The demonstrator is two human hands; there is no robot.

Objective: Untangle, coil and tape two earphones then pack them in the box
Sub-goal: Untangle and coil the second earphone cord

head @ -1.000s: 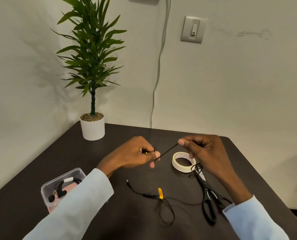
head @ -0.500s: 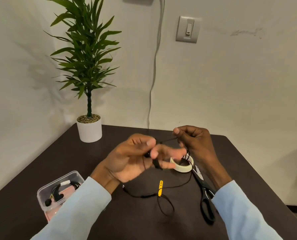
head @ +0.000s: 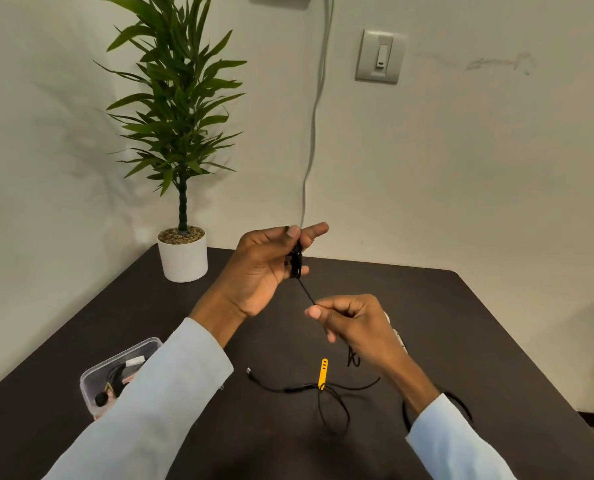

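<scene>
**Earphone cable stretched between two raised hands**

Earphones already packed sit at the far left: a clear plastic box (head: pixel 122 368) near the table's left edge holds a black coiled earphone (head: pixel 110 389) with a strip of white tape on it, partly hidden behind the person's pale blue left sleeve (head: pixel 157 403). Further back, a potted plant (head: pixel 183 252) in a white pot stands at the rear left corner of the dark table (head: pixel 496 341).

Toward the middle, the left hand (head: pixel 261 268) is raised above the table, palm turned toward the camera, its thumb and fingers curled around a small black bundle of the second earphone (head: pixel 296 261), with the index finger pointing out to the right. From that bundle a taut length of cable runs down and right to the right hand (head: pixel 351 320), whose thumb and forefinger pinch the cable while the other fingers curl in.

Below the hands, the rest of the cable lies loose on the table, looping near a yellow tie (head: pixel 322 373), with its plug end (head: pixel 250 370) lying to the left. Behind the right wrist, something white shows, mostly hidden. A light switch (head: pixel 380 57) is mounted on the wall.
</scene>
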